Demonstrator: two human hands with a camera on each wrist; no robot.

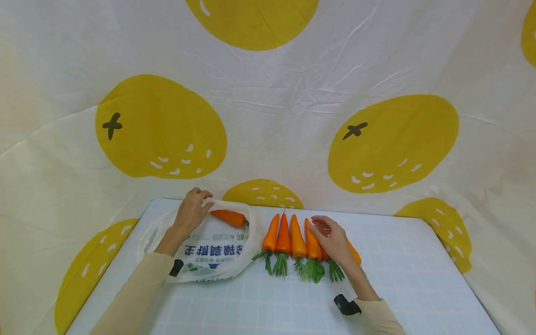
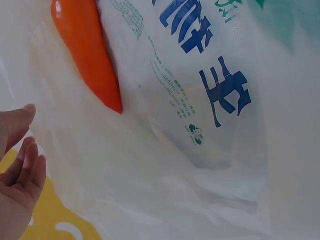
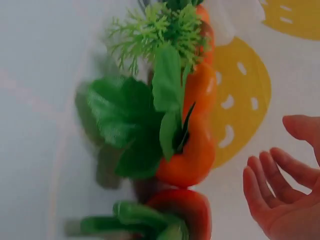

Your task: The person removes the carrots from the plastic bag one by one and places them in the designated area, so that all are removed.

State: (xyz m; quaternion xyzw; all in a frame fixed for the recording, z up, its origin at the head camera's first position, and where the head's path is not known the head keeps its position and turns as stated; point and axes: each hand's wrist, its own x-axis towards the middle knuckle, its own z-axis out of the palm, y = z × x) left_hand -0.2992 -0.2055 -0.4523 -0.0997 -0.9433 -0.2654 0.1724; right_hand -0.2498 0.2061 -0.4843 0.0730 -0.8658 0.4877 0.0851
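Note:
A white plastic bag (image 1: 226,237) with blue and green print lies on the left of the table, its mouth spread. One orange carrot (image 1: 228,217) is within the bag's mouth; in the left wrist view this carrot (image 2: 90,55) points its tip toward the hand. My left hand (image 1: 191,211) is at the bag's upper edge, thumb and fingers apart. To the right, several carrots with green tops, one being this carrot (image 1: 298,237), lie side by side, tips away from me. Over the right part of the row hovers my right hand (image 1: 335,239), fingers loosely curved around nothing, partly hiding carrots.
The table (image 1: 402,274) has a pale cover with a faint grid. Behind it hangs a white cloth (image 1: 276,135) printed with large yellow fruit. A black wrist device (image 1: 346,304) sits on the right wrist, and another dark device (image 1: 177,267) on the left.

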